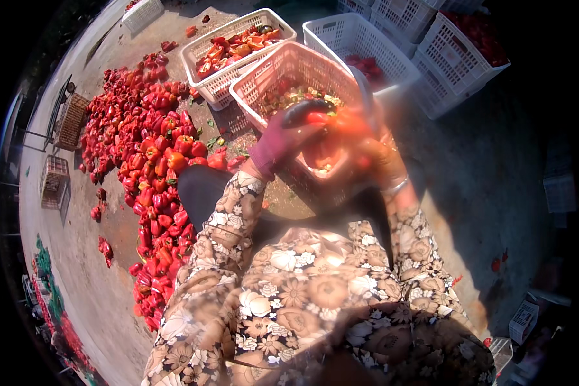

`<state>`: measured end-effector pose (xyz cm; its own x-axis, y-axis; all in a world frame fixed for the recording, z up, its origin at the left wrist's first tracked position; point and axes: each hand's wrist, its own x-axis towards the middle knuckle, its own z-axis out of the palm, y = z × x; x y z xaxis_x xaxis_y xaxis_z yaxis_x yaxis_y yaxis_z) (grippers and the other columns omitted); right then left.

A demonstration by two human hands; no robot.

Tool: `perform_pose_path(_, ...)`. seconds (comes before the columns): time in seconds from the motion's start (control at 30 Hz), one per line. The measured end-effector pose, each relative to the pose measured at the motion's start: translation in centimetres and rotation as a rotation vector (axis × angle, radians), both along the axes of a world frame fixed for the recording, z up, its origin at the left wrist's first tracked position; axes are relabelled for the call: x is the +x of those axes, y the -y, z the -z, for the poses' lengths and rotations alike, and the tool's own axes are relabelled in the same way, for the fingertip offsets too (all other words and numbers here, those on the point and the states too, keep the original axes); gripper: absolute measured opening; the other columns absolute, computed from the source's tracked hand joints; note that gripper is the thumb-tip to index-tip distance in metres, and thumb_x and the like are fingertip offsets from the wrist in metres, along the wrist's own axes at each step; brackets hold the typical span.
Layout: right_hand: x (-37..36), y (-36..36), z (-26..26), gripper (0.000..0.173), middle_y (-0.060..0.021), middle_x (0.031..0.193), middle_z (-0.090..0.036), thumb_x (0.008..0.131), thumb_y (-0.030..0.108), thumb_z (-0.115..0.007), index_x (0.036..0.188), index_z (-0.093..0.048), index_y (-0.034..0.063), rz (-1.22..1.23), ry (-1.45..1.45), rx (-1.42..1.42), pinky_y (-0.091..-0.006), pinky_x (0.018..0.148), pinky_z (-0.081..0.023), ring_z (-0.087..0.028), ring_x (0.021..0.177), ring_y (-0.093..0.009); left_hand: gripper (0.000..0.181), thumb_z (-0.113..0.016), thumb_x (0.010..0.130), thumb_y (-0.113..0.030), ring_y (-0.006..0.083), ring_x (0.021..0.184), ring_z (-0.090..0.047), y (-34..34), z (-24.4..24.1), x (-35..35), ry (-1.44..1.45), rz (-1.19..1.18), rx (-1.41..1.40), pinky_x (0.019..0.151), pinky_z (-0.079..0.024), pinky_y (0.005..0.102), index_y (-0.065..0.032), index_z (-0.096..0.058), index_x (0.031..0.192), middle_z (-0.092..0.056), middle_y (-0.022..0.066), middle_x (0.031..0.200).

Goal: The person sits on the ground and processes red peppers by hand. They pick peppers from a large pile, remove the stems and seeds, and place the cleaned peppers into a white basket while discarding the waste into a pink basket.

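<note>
My left hand (pixel 282 137), in a purple glove with dark fingertips, grips a red bell pepper (pixel 318 117) over a plastic crate. Glare and blur spread over my right hand (pixel 388 161), which is close against a red-orange blurred patch beside the pepper. Whether its fingers close on anything is not clear. The pinkish-lit crate (pixel 311 57) stands between my knees and holds pepper cores and seeds (pixel 294 99). A curved grey shape (pixel 362 89) rises by my right hand, too blurred to name.
A long heap of red bell peppers (pixel 159 154) covers the concrete at left. Behind the core crate are a white crate (pixel 212 91) of cut peppers and another white crate (pixel 395 72) with red pieces. Stacked crates (pixel 444 58) stand at far right; a brown crate (pixel 71 120) lies left.
</note>
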<state>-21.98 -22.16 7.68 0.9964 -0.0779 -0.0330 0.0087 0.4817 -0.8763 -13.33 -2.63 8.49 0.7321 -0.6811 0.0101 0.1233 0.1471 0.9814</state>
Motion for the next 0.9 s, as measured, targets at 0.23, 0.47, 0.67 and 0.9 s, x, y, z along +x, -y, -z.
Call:
perform_pose_path(0.23,-0.3,0.2,1.5,0.048,-0.0034,0.081,-0.060,0.072,0.006,-0.064,0.118,-0.052,0.0036,-0.067,-0.068,0.149,-0.0175,0.049,-0.040,-0.051,0.055,-0.007,0.035,-0.061,0.089,-0.012,0.0125,0.104,-0.056,-0.7,0.0,-0.1,0.132,-0.009,0.066,0.093,-0.045,0.0273,0.0018,-0.058,0.120,-0.062,0.0069,0.113)
perform_pose_path(0.47,0.0,0.1,2.5,0.048,-0.0052,0.085,-0.063,0.076,0.007,-0.065,0.122,-0.051,0.0025,-0.005,-0.035,0.231,-0.0211,0.059,-0.049,-0.059,0.065,-0.011,0.049,-0.066,0.086,-0.018,0.0160,0.104,-0.058,-0.5,0.4,0.9,0.090,0.026,0.004,0.089,-0.048,0.0302,-0.0026,-0.051,0.130,-0.058,0.0092,0.122)
perform_pose_path(0.67,1.0,-0.8,1.6,0.043,-0.0068,0.086,-0.064,0.081,0.008,-0.065,0.121,-0.053,0.0018,0.112,-0.044,0.168,-0.0241,0.064,-0.052,-0.062,0.071,-0.013,0.059,-0.075,0.071,-0.031,0.0390,0.103,-0.059,1.3,1.7,0.2,0.955,-0.312,0.423,0.090,-0.049,0.0454,-0.0100,-0.054,0.122,-0.056,0.0189,0.117)
perform_pose_path(0.9,1.5,-2.5,1.4,0.041,-0.0077,0.093,-0.064,0.081,0.009,-0.066,0.120,-0.055,0.0013,0.115,-0.069,0.171,-0.0260,0.069,-0.053,-0.062,0.076,-0.014,0.055,-0.073,0.072,-0.036,0.0367,0.086,-0.062,2.5,0.6,0.5,1.172,-0.516,0.789,0.076,-0.052,0.0425,-0.0091,-0.057,0.117,-0.060,0.0146,0.104)
